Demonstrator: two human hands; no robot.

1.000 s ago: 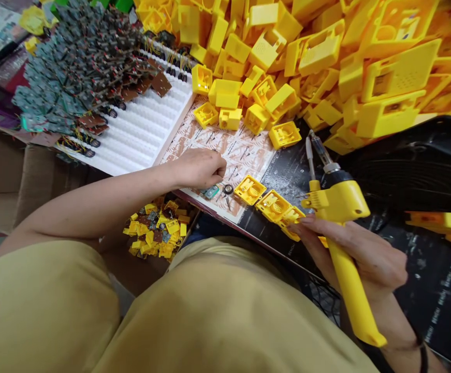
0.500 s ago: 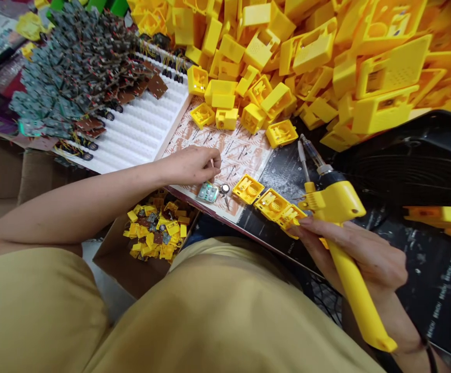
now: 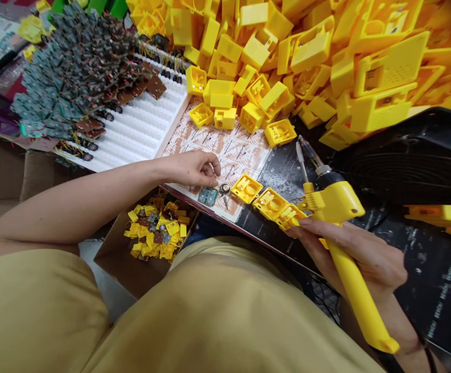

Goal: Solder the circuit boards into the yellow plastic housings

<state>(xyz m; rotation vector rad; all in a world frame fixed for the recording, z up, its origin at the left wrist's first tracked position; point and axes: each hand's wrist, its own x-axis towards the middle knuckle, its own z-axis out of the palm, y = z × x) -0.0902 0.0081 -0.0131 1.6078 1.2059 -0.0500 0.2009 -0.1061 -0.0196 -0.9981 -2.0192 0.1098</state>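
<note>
Right hand point(image 3: 365, 254) is clamped on the yellow soldering iron point(image 3: 336, 204), well to the right of the white tray point(image 3: 132, 142); its fingertips reach the nearest open case point(image 3: 289, 215), touching or just over it, can't tell. Left hand point(image 3: 194, 168) has curled fingers just beside a small circuit board point(image 3: 208, 196) off the tray's lower right corner; can't tell whether they pinch anything. Board should be light and stiff, its thin wires fragile; best taken by the edges. Round disc point(image 3: 224, 188) beside it, likely light too, best held by the rim. Iron looks light to middling, hard smooth plastic; hold by the handle only, metal tip may be hot. Open cases probably light, rigid, a bit slippery; take by outer walls. Further out: heap of boards point(image 3: 73, 67) on the tray's upper left part, big pile of yellow cases point(image 3: 272, 52) to the tray's upper right, cardboard box point(image 3: 112, 259) of small parts below it. Black tabletop point(image 3: 442, 290), far right of the tray, has repeated white print, something like BENCHI, last letter unsure. Patterned sheet point(image 3: 248, 150) next to the tray has small print, unreadable.
</note>
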